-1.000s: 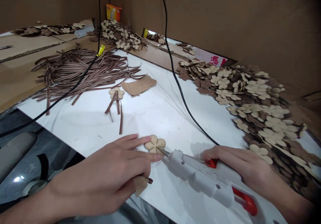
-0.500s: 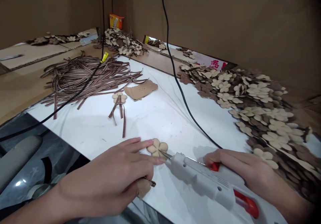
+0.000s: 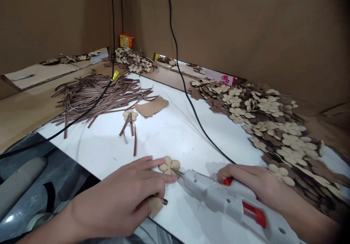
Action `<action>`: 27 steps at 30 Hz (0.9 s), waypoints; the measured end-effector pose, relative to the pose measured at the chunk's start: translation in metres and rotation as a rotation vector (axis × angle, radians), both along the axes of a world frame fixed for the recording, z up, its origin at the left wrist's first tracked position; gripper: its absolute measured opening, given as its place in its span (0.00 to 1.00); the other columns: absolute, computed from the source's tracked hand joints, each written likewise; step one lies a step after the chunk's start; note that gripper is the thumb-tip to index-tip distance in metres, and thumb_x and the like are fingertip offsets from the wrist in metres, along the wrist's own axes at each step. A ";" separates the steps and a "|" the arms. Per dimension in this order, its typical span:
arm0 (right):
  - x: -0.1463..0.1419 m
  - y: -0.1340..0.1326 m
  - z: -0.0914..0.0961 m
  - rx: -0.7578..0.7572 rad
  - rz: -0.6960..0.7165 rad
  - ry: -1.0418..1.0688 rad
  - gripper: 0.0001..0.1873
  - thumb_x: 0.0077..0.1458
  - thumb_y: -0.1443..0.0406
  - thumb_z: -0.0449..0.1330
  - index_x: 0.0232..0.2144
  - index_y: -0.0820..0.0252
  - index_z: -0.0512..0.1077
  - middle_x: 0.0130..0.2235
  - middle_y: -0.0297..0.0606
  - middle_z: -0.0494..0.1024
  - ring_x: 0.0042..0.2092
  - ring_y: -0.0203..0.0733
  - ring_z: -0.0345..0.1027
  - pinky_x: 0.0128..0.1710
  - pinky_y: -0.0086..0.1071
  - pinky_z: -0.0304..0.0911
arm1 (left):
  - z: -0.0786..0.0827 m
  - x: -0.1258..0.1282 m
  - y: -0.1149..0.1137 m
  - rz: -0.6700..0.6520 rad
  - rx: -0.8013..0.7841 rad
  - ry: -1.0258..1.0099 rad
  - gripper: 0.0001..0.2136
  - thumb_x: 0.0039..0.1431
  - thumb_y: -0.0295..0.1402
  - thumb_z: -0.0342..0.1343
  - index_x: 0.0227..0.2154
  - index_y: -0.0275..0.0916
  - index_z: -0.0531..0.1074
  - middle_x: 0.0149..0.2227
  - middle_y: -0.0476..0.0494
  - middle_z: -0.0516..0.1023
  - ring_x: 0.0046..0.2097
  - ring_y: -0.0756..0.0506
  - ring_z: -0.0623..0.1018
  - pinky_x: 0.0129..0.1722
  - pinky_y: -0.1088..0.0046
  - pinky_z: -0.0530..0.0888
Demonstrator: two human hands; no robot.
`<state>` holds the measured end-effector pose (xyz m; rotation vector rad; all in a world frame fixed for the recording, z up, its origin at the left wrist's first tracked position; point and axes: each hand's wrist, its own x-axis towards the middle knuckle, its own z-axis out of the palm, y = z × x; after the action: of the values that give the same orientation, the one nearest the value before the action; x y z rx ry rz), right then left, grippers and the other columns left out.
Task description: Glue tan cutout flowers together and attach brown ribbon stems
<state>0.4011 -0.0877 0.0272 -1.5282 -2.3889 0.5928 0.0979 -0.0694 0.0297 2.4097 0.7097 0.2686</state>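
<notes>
A beige felt flower (image 3: pixel 170 165) lies on the white board, its left and lower edges under two fingers of my left hand (image 3: pixel 133 194). Below them, the curled fingers and thumb of that hand pinch a brown ribbon (image 3: pixel 164 201), mostly hidden, beside a tan scrap (image 3: pixel 155 208). My right hand (image 3: pixel 253 178) grips a white glue gun (image 3: pixel 216 196) with red parts, its fingers partly behind the body. The thin metal nozzle points left and meets the flower near its centre.
A heap of brown plaid ribbons (image 3: pixel 95 96) lies at left, near a flower with ribbon tails (image 3: pixel 130 115) and a cardboard scrap (image 3: pixel 151 107). Beige and brown flowers (image 3: pixel 269 105) pile along the right. A black cord (image 3: pixel 188 94) crosses the board. An orange box (image 3: pixel 126 41) stands behind.
The view has shifted slightly, so the background sits lower. Both hands keep their holds, and the nozzle stays at the flower's centre.
</notes>
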 end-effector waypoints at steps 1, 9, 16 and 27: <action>0.000 0.000 0.000 -0.012 -0.006 -0.011 0.05 0.49 0.67 0.50 0.26 0.54 0.65 0.28 0.33 0.74 0.27 0.40 0.67 0.26 0.29 0.59 | 0.000 0.000 0.000 0.000 -0.002 0.001 0.07 0.60 0.27 0.46 0.35 0.42 0.68 0.57 0.53 0.68 0.64 0.49 0.56 0.61 0.69 0.57; 0.004 0.002 0.000 -0.007 0.048 -0.037 0.05 0.49 0.67 0.50 0.27 0.55 0.65 0.28 0.33 0.74 0.28 0.39 0.67 0.28 0.29 0.60 | 0.001 -0.001 -0.001 0.000 -0.009 0.013 0.08 0.59 0.26 0.46 0.35 0.42 0.69 0.58 0.53 0.67 0.64 0.48 0.55 0.62 0.69 0.55; 0.006 0.006 0.005 -0.002 0.159 -0.088 0.05 0.49 0.70 0.52 0.30 0.57 0.66 0.29 0.33 0.75 0.28 0.37 0.69 0.28 0.27 0.61 | 0.003 0.000 -0.001 0.009 -0.035 -0.029 0.07 0.59 0.26 0.46 0.35 0.42 0.68 0.56 0.51 0.69 0.62 0.47 0.60 0.61 0.67 0.56; -0.003 0.014 0.020 -0.158 0.093 -0.127 0.07 0.47 0.68 0.53 0.29 0.58 0.70 0.28 0.34 0.75 0.28 0.40 0.69 0.28 0.29 0.61 | -0.001 -0.001 -0.002 0.015 0.019 -0.079 0.08 0.60 0.26 0.46 0.35 0.42 0.69 0.55 0.49 0.70 0.61 0.45 0.62 0.60 0.65 0.59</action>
<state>0.3978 -0.0738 0.0469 -1.5679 -2.5746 0.7419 0.0970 -0.0717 0.0287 2.3989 0.6923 0.3756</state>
